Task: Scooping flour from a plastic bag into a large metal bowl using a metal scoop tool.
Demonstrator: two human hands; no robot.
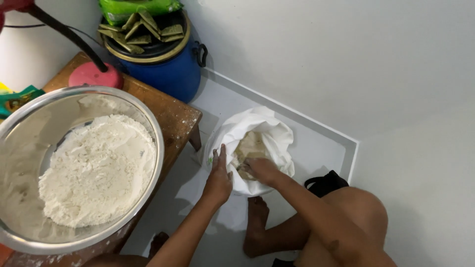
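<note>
Left hand [218, 174] grips the rim of the white sack [257, 143] on the floor; right hand [260, 169] reaches inside, probably clutching something. Flour bowl [79, 163] sits on the table [173, 116].

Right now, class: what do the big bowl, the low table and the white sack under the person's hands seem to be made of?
Bowl: metal, probably steel; shiny, reflective wall and rim.
Table: wood; brown grain, dusted with white powder.
Sack: likely woven plastic or cloth; matte white, rolled soft folds. The left hand rests on its rim; the right hand reaches inside.
</note>
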